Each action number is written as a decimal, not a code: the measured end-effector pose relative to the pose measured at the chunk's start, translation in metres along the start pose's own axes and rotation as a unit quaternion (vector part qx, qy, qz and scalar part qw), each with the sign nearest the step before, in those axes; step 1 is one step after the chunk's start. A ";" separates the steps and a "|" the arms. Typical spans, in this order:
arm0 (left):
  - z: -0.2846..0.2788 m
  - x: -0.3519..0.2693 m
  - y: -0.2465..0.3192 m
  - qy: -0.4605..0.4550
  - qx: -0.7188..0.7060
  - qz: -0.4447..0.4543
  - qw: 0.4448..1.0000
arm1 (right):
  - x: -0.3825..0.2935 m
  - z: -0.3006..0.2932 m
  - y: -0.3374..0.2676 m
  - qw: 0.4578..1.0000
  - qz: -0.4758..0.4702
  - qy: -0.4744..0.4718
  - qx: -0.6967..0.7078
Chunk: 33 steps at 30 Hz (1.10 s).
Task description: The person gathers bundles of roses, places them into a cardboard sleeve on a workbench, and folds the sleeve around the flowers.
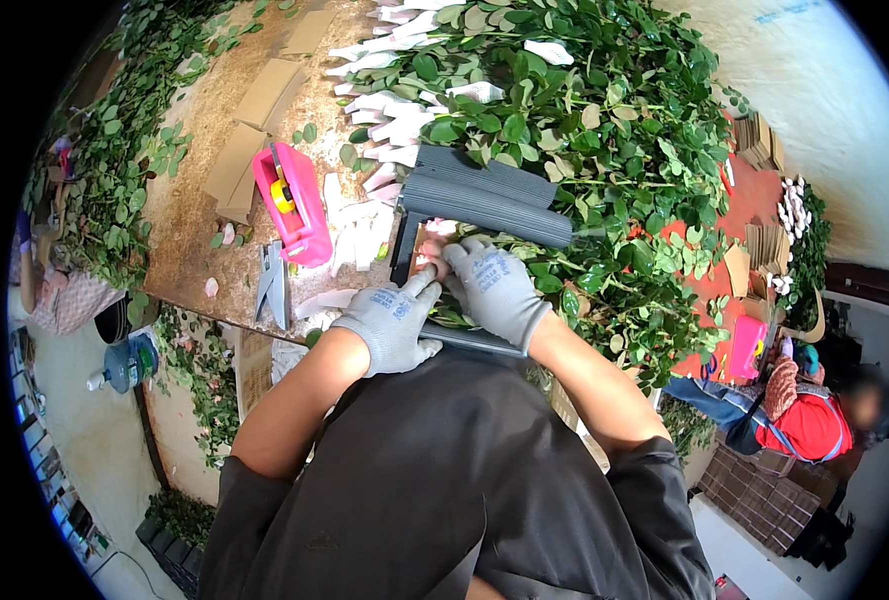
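My left hand (394, 324), in a grey work glove, reaches its fingertips to pink rose heads (431, 247) lying in a dark tray lined with ribbed grey material (489, 199). From the other side my right hand (488, 283), gloved alike, bends its fingers over the same blooms and their leafy stems. How firmly either hand grips is hidden by the gloves. A pink tape dispenser (311, 225) with yellow tape and a grey metal stapler (273, 286) lie left of the tray. White paper strips (362, 232) are spread between dispenser and tray.
Beyond the tray, roses in white sleeves (407, 127) lie with leafy stems (602, 112) stretching right. Cardboard pieces (264, 94) rest on the worn table (189, 255). Another person (804, 427) in red is at the right, beside a second pink dispenser (748, 346); another person (69, 300) is far left.
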<state>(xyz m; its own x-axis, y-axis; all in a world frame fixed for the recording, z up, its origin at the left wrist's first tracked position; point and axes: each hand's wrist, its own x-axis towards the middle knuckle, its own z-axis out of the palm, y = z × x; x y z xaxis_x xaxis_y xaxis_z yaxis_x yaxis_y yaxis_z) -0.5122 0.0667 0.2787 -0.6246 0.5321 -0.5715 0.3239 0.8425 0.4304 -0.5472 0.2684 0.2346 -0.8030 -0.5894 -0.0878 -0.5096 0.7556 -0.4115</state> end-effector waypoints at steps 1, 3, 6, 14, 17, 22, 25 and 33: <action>0.001 0.000 -0.001 0.003 0.004 -0.003 1.000 | 0.001 -0.002 -0.004 0.999 0.008 0.028 0.016; -0.001 -0.001 0.002 -0.002 0.007 -0.005 1.000 | 0.002 -0.005 -0.005 0.999 -0.006 0.052 -0.015; -0.003 -0.001 0.002 -0.005 0.005 0.008 1.000 | 0.005 0.001 -0.005 0.998 -0.002 -0.004 -0.057; -0.001 -0.009 -0.006 0.031 -0.047 0.047 0.997 | 0.009 -0.054 -0.008 0.981 0.013 0.187 0.043; -0.001 -0.019 -0.014 0.079 -0.093 0.073 0.990 | 0.013 -0.075 0.020 0.954 0.088 0.288 0.005; -0.013 -0.031 -0.028 0.145 -0.141 0.083 0.976 | 0.006 -0.059 0.104 0.924 0.339 0.051 0.172; -0.018 -0.033 -0.039 0.193 -0.159 0.083 0.965 | 0.010 -0.066 0.096 0.920 0.354 0.034 0.166; -0.022 -0.030 -0.045 0.231 -0.189 0.080 0.951 | 0.005 -0.071 0.100 0.861 0.295 0.231 0.345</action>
<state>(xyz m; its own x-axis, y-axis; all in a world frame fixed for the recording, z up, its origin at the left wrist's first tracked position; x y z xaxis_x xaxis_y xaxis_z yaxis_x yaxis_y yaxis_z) -0.5237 0.0109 0.2915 -0.8625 0.4838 -0.1485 0.2165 0.6179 0.7559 -0.6240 0.3615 0.2575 -0.9777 0.1355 -0.1605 0.2045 0.4409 -0.8739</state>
